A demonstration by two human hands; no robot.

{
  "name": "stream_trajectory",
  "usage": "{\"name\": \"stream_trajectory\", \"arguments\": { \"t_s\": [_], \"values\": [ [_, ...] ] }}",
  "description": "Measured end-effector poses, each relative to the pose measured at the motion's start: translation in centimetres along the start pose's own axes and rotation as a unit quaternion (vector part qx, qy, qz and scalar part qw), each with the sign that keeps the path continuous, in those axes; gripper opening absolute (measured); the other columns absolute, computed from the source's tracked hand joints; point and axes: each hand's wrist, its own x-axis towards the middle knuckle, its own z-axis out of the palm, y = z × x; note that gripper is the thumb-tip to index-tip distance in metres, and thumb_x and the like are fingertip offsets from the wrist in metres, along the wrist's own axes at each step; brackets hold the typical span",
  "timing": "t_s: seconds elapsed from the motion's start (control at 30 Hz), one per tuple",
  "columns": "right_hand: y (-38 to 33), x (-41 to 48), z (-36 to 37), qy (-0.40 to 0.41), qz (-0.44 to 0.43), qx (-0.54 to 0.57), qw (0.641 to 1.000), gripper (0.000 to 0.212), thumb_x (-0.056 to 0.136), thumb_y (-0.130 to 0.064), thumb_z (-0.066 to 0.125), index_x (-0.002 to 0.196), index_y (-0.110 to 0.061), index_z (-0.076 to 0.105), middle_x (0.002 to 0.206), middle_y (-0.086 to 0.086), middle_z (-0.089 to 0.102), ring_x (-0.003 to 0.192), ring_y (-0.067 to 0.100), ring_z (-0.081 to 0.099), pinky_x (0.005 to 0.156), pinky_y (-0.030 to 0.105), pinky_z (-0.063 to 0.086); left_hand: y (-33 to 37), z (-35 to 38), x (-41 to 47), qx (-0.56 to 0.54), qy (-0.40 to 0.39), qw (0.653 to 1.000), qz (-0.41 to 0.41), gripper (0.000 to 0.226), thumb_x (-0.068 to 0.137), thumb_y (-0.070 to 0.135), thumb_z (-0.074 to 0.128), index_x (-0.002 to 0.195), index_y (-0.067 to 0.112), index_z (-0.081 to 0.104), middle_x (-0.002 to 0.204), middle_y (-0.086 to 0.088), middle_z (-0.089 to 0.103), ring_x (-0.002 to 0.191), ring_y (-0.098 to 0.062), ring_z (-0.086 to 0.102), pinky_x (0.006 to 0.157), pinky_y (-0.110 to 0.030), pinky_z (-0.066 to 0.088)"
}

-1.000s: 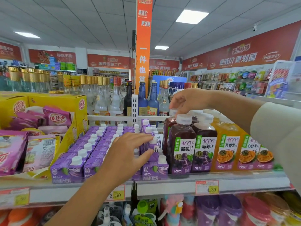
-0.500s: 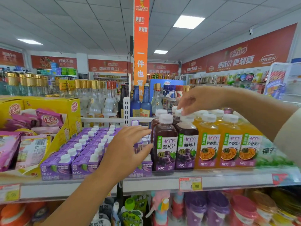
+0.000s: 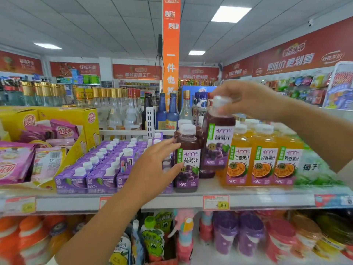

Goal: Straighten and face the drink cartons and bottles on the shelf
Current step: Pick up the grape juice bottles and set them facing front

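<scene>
At shelf front | right hand grips raised grape bottle | left hand relaxed, hiding cartons

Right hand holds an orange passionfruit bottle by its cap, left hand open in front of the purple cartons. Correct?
No. In the head view the right hand grips a dark purple grape juice bottle by its cap, not an orange one; the orange bottles stand on the shelf. The left hand is open in front of the purple cartons, as stated.

We see glossy plastic grape juice bottles with white plastic caps, beside smooth, printed purple cartons.
</scene>
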Motion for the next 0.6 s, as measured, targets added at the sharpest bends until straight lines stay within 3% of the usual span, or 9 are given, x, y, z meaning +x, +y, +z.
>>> {"name": "stream_trajectory", "arguments": {
  "t_s": [0.1, 0.17, 0.27, 0.33, 0.4, 0.43, 0.53, 0.6],
  "values": [
    [-0.8, -2.3, -1.5, 0.114, -0.009, 0.087, 0.990, 0.043, 0.077, -0.031, 0.076, 0.114, -0.031, 0.055, 0.103, -0.011, 0.064, 0.084, 0.002, 0.066, 0.074, 0.023, 0.056, 1.7, 0.3, -0.6, 0.006, 0.056, 0.998, 0.013, 0.053, 0.091, 0.045, 0.060, 0.141, 0.033, 0.047, 0.147, 0.020, 0.037, 0.137, 0.000, 0.027, 0.110, -0.018, 0.016],
    [-0.9, -3.9, -1.6, 0.144, -0.008, 0.145, 0.979, 0.037, 0.079, -0.026, 0.076, 0.109, -0.027, 0.054, 0.102, -0.008, 0.065, 0.083, 0.007, 0.068, 0.065, 0.021, 0.056, 3.5, 0.8, -1.5, -0.024, 0.060, 0.998, 0.023, 0.056, 0.090, 0.055, 0.056, 0.141, 0.035, 0.045, 0.141, 0.027, 0.037, 0.133, 0.004, 0.031, 0.110, -0.020, 0.022],
    [0.1, -6.6, -0.4, 0.116, 0.007, 0.228, 0.967, 0.027, 0.081, -0.021, 0.075, 0.100, -0.025, 0.057, 0.099, 0.005, 0.069, 0.081, 0.021, 0.070, 0.066, 0.030, 0.058, 6.5, 2.3, -4.0, -0.174, -0.053, 0.983, -0.039, 0.069, 0.075, 0.069, 0.054, 0.138, 0.060, 0.028, 0.140, 0.039, 0.031, 0.126, 0.009, 0.040, 0.102, -0.019, 0.036],
    [1.2, -8.6, 1.3, 0.078, 0.033, 0.270, 0.959, 0.023, 0.081, -0.019, 0.075, 0.097, -0.022, 0.059, 0.096, 0.011, 0.070, 0.078, 0.023, 0.068, 0.067, 0.034, 0.054, 8.2, 4.1, -6.0, -0.312, -0.127, 0.936, -0.098, 0.070, 0.070, 0.063, 0.064, 0.130, 0.068, 0.026, 0.136, 0.041, 0.038, 0.119, 0.019, 0.044, 0.088, -0.008, 0.041],
    [2.3, -10.8, 3.6, 0.052, 0.057, 0.309, 0.948, 0.020, 0.081, -0.014, 0.076, 0.094, -0.020, 0.061, 0.092, 0.014, 0.070, 0.078, 0.024, 0.064, 0.067, 0.036, 0.050, 9.2, 6.7, -8.3, -0.426, -0.172, 0.876, -0.145, 0.070, 0.071, 0.044, 0.071, 0.128, 0.059, 0.034, 0.122, 0.041, 0.053, 0.109, 0.022, 0.051, 0.082, -0.006, 0.046],
    [2.9, -11.9, 4.7, 0.045, 0.068, 0.324, 0.943, 0.019, 0.081, -0.012, 0.076, 0.091, -0.020, 0.062, 0.091, 0.016, 0.068, 0.078, 0.025, 0.062, 0.068, 0.038, 0.047, 9.6, 8.0, -9.4, -0.454, -0.185, 0.855, -0.168, 0.069, 0.071, 0.037, 0.073, 0.130, 0.052, 0.039, 0.119, 0.035, 0.060, 0.108, 0.015, 0.057, 0.085, -0.010, 0.048],
    [4.6, -15.3, 7.4, 0.035, 0.099, 0.346, 0.933, 0.019, 0.080, -0.011, 0.077, 0.086, -0.022, 0.063, 0.088, 0.014, 0.069, 0.078, 0.024, 0.062, 0.068, 0.036, 0.049, 11.5, 11.3, -12.8, -0.461, -0.186, 0.836, -0.233, 0.072, 0.068, 0.037, 0.079, 0.132, 0.039, 0.047, 0.116, 0.023, 0.068, 0.109, -0.001, 0.064, 0.094, -0.024, 0.051],
    [5.7, -17.4, 8.3, 0.031, 0.112, 0.344, 0.932, 0.018, 0.079, -0.016, 0.078, 0.088, -0.022, 0.064, 0.093, 0.011, 0.071, 0.080, 0.027, 0.065, 0.069, 0.036, 0.052, 13.0, 12.9, -14.5, -0.457, -0.181, 0.833, -0.255, 0.066, 0.069, 0.033, 0.080, 0.128, 0.033, 0.051, 0.111, 0.020, 0.071, 0.106, -0.004, 0.066, 0.092, -0.026, 0.052]
  ]
}}
